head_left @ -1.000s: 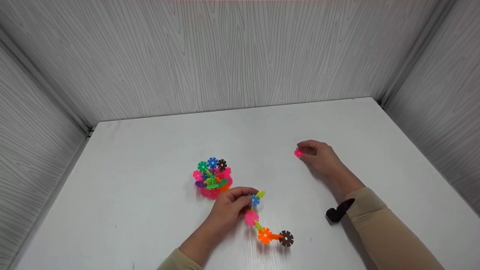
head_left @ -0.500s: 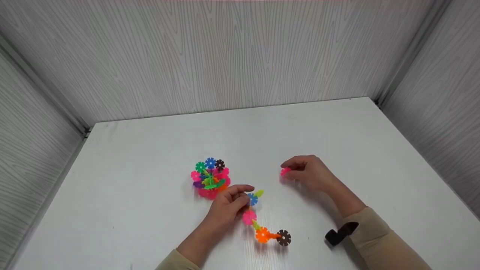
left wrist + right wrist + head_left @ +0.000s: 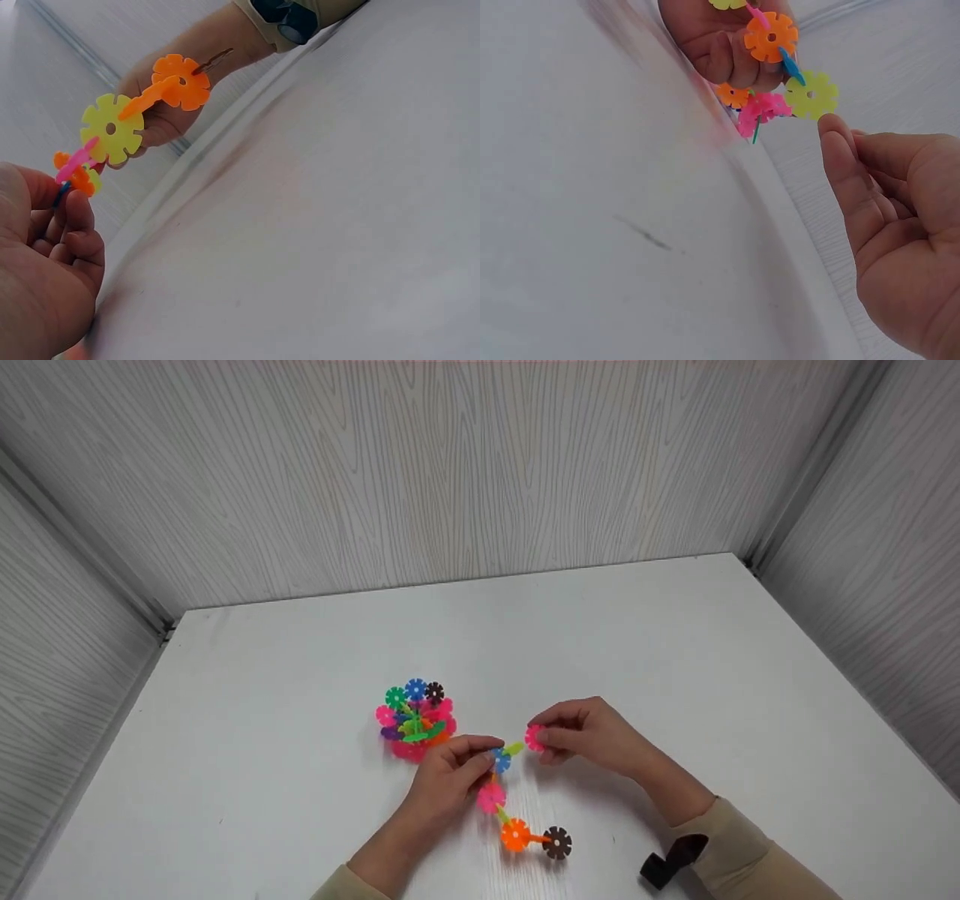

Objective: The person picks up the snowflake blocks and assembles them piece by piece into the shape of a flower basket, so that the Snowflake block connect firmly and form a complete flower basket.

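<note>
My left hand point(image 3: 448, 778) pinches a blue notched plastic disc point(image 3: 502, 762) near the top of a linked chain. From that disc sticks out a yellow-green disc point(image 3: 514, 748), the chain's upper end. Below hang a pink disc point(image 3: 491, 798), an orange disc point(image 3: 515, 835) and, at the lower end, a brown disc point(image 3: 557, 843), joined by thin edge-on pieces. Just right of the yellow-green disc, my right hand point(image 3: 589, 736) pinches a loose pink disc point(image 3: 533, 737); a small gap seems to separate them. In the right wrist view, the fingers hide this pink disc beside the yellow-green disc point(image 3: 811, 96).
Behind my left hand stands a many-coloured cluster of interlocked discs point(image 3: 416, 724) on the white table point(image 3: 285, 690). A black wrist device point(image 3: 673, 861) sits at the right sleeve. Wood-grain panels point(image 3: 480, 472) enclose the table's back and sides.
My right hand has moved left and nearer with the pink disc, up beside the yellow-green end of the chain. The left hand keeps its hold on the blue disc, nearly still.
</note>
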